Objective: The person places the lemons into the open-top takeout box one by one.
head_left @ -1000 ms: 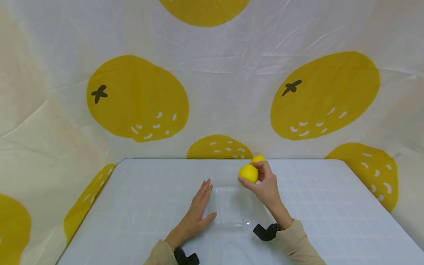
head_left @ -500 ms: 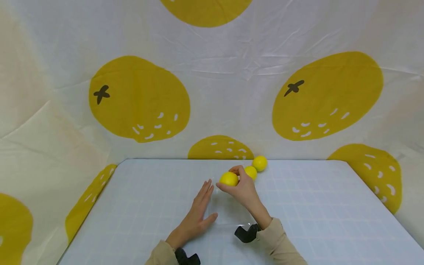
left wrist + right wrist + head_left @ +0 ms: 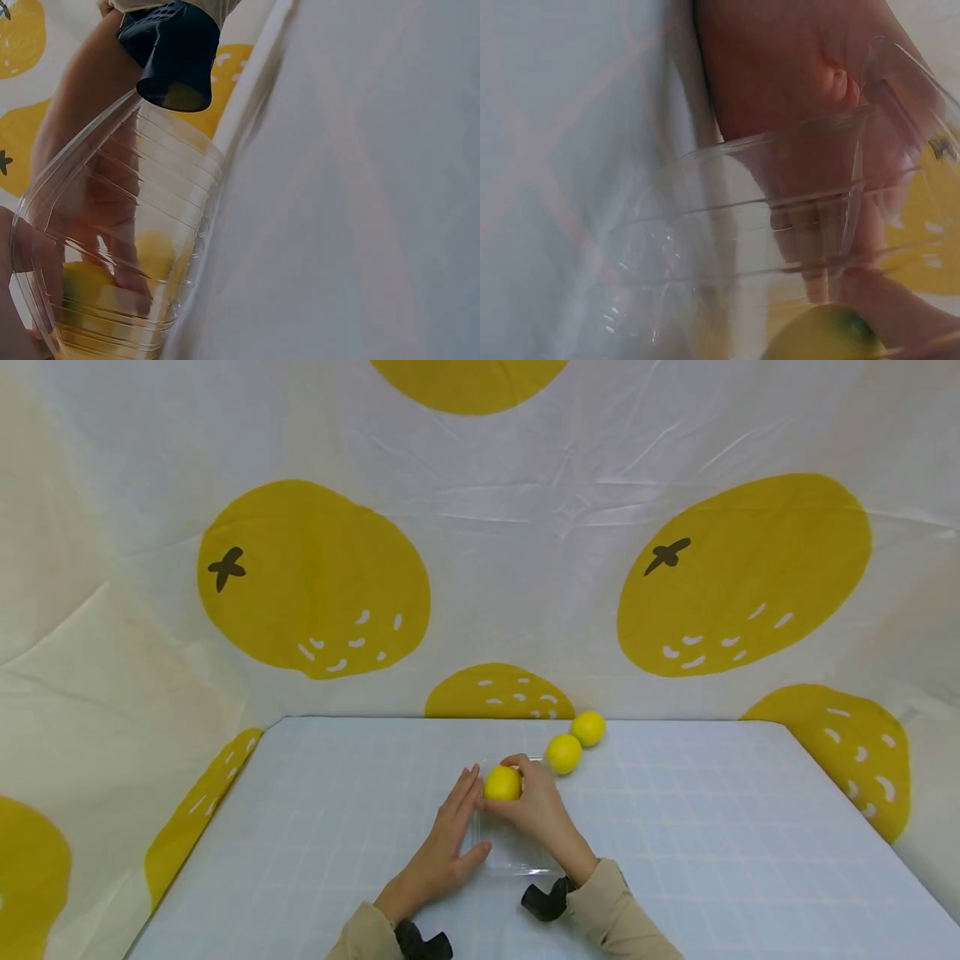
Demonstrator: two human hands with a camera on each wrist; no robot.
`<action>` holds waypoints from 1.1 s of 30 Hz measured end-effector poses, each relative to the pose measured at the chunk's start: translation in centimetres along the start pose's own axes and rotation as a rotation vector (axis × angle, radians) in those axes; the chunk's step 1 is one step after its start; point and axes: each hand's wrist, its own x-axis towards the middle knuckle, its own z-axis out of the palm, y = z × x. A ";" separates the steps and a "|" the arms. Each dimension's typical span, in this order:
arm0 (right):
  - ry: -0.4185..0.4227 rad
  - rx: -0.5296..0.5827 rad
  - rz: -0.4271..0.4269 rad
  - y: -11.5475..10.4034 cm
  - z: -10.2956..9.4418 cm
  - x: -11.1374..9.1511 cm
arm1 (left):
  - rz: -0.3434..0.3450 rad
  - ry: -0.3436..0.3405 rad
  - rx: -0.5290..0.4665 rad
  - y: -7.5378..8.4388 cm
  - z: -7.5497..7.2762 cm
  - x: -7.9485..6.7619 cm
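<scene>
My right hand (image 3: pixel 546 814) grips a yellow lemon (image 3: pixel 502 784) between thumb and fingers, low at the far left corner of a clear plastic container (image 3: pixel 521 867). In the right wrist view the lemon (image 3: pixel 829 334) shows a green tip. My left hand (image 3: pixel 442 847) lies along the container's left side, fingers straight and thumb spread. Through the ribbed clear wall (image 3: pixel 169 187), the left wrist view shows the right hand's fingers reaching down beside the lemon (image 3: pixel 90 292).
Just past the container's far right corner sits a second lemon (image 3: pixel 563 754), with a third lemon (image 3: pixel 588 728) behind it near the table's back edge. A pale checked cloth covers the table (image 3: pixel 712 827). A fruit-print curtain (image 3: pixel 525 568) hangs behind.
My right hand has carried the lemon left and down into the container's far left corner, uncovering the two lemons behind. The left hand has stayed in place.
</scene>
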 end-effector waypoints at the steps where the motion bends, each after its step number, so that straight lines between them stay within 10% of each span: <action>1: -0.005 0.002 -0.001 0.0 0.1 0.0 | 0.000 0.003 -0.002 0.0 0.0 0.0; 33: -0.019 -0.080 -0.078 0.0 -0.3 -0.6 | -0.004 -0.009 -0.021 -0.1 -0.1 0.0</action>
